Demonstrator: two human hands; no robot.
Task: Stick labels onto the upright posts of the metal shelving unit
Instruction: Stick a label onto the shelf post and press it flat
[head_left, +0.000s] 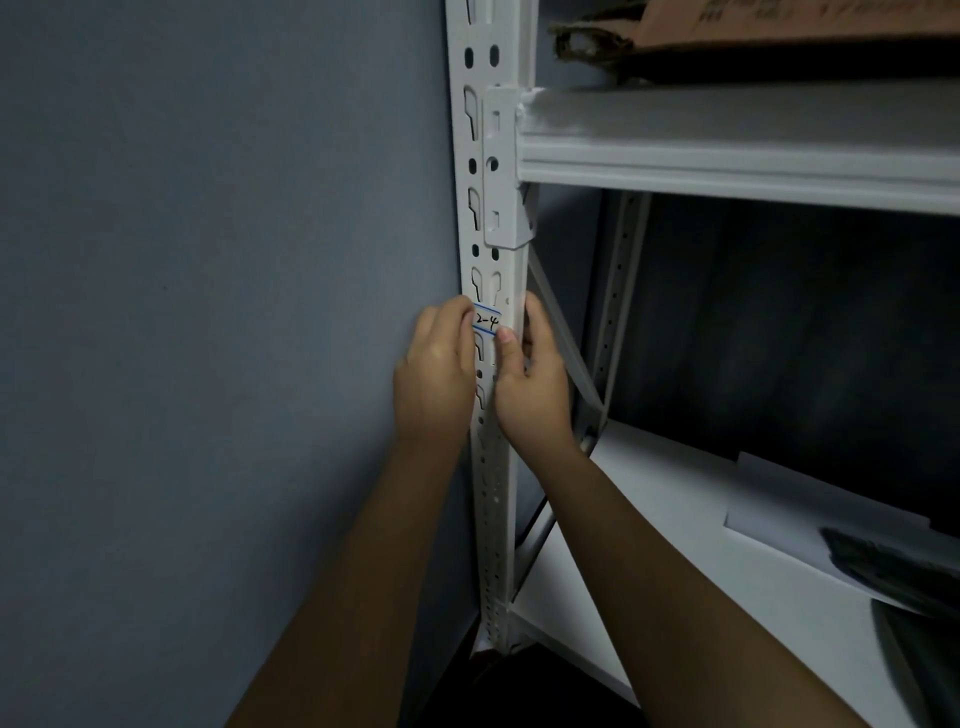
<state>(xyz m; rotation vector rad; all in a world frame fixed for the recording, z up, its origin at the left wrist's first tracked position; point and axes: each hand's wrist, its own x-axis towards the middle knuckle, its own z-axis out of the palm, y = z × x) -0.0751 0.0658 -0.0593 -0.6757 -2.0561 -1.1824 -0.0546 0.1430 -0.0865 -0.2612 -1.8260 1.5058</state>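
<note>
Blue-grey wall (208, 312) on the left, white metal shelving unit tight against it. Upper shelf (727, 156) carries a cardboard box (779, 26); lower shelf (675, 545) holds a white sheet and something dark at the far right, too dim to identify. Front upright post (491, 208), slotted and punched with holes, runs top to bottom just beside the wall. Both hands meet on it at mid-height. Left hand (434, 374) comes in from the wall side, fingertips curled onto the label's left edge. Right hand (530, 379) wraps the post's shelf-side edge, thumb lying up the front face, tip at the label's lower right corner. Label (487, 320): small, white, blue-bordered, handwritten "2-4", lying across the post face over the slots. Judgement: paper-thin, weightless, limp, tacky on the back; prone to creasing or bridging the slots. Best handled by its edges, then rubbed flat from the middle outward.
</note>
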